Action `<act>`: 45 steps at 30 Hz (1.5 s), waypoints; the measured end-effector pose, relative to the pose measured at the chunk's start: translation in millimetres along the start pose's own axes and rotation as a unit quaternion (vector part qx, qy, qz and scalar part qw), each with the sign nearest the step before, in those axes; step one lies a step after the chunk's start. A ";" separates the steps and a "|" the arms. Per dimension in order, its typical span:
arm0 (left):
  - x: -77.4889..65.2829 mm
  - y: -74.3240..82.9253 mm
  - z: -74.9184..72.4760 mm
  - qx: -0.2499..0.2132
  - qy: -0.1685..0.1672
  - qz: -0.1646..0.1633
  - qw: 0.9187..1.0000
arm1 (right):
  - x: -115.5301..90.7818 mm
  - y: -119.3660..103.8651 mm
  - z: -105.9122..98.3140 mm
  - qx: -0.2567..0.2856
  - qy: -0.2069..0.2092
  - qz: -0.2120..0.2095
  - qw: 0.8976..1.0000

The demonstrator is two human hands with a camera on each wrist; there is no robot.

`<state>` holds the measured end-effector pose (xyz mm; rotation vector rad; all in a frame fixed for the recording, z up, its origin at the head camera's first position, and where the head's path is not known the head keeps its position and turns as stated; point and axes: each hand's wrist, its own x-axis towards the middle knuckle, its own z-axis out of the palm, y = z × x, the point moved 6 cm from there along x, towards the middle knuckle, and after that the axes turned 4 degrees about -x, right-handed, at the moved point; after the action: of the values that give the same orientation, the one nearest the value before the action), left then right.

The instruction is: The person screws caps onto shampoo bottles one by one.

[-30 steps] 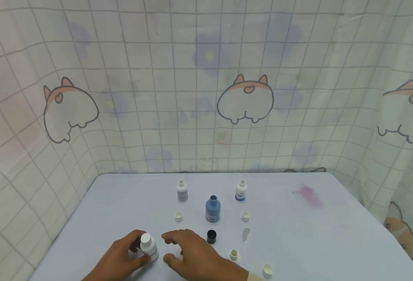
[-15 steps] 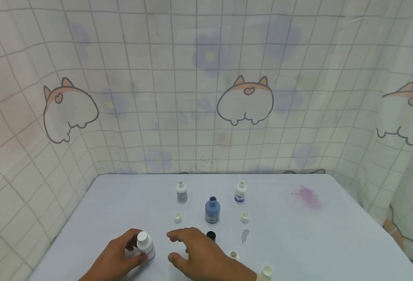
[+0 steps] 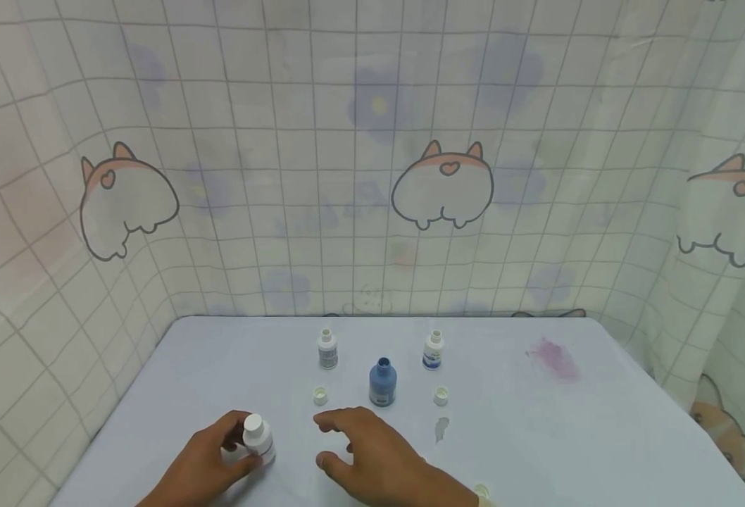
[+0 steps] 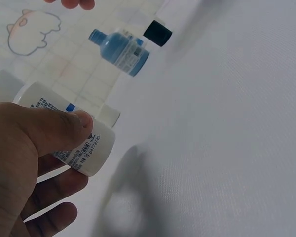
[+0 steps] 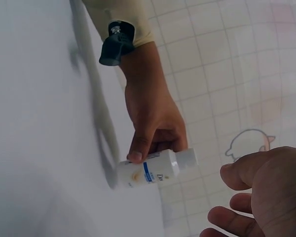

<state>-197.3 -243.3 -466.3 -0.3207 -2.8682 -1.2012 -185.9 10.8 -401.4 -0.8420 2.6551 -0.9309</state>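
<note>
My left hand [image 3: 204,458] grips a small white bottle [image 3: 260,442] at the left front of the table, its thumb across the printed label. The bottle has its white cap [image 3: 253,424] on and leans slightly, with its base close over the table. To the right of it hangs my right hand [image 3: 379,454], fingers and thumb apart and nothing between them. In the right wrist view, the gripped white bottle [image 5: 150,169] lies beyond those spread fingers [image 5: 237,217]. A black cap [image 4: 158,33] shows in the left wrist view; the right hand hides it from the head view.
An uncapped blue bottle [image 3: 382,386] stands mid-table, with uncapped white bottles behind it at left [image 3: 327,351] and right [image 3: 432,353]. Loose white caps lie left [image 3: 320,396] and right [image 3: 441,396]; another cap [image 3: 482,490] shows partly beside the right wrist. A grid-patterned curtain [image 3: 315,176] encloses the table.
My right hand has moved right, away from the held bottle, and now covers the black cap and a small uncapped white bottle. The left hand has shifted slightly left with its bottle.
</note>
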 end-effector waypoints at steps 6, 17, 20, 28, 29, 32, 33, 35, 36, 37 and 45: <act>0.4 -2.8 -2.9 0.000 0.007 0.022 1.000 | -2.6 3.9 -3.3 0.007 0.005 0.005 1.000; 2.0 -4.5 -7.3 -0.015 0.018 0.019 1.000 | -8.6 7.9 -10.0 0.010 0.013 -0.002 1.000; 2.2 -4.2 -10.1 -0.011 0.028 0.016 0.999 | -10.1 7.1 -12.4 0.008 0.022 -0.016 1.000; 3.7 -4.1 -15.2 -0.004 0.035 0.017 0.999 | -13.5 8.9 -15.4 0.004 0.024 -0.009 1.000; 4.0 -5.1 -15.5 -0.003 0.037 0.015 0.999 | -14.2 9.3 -15.8 0.005 0.023 -0.005 1.000; 4.8 -6.7 -16.6 -0.001 0.044 0.021 0.999 | -15.3 10.7 -17.4 0.006 0.023 0.001 1.000; 5.3 -7.0 -17.0 -0.001 0.047 0.022 0.999 | -15.6 11.4 -18.1 0.007 0.023 0.004 1.000; 5.9 -7.7 -17.8 -0.003 0.051 0.025 0.998 | -16.7 12.7 -19.6 0.005 0.024 0.006 1.000; 6.3 -7.6 -18.2 -0.004 0.052 0.027 0.998 | -17.1 13.1 -20.4 0.005 0.026 0.005 1.000; 6.9 -7.7 -18.7 -0.004 0.053 0.027 0.998 | -17.5 13.8 -21.1 0.004 0.027 0.005 1.000; 9.4 -8.8 -21.9 -0.004 0.050 0.011 0.999 | -19.2 20.7 -23.3 0.001 0.030 0.016 0.999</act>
<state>-209.6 -263.1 -456.2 -0.2844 -2.7694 -1.1892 -187.9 46.9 -396.2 -0.7803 2.7108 -0.9653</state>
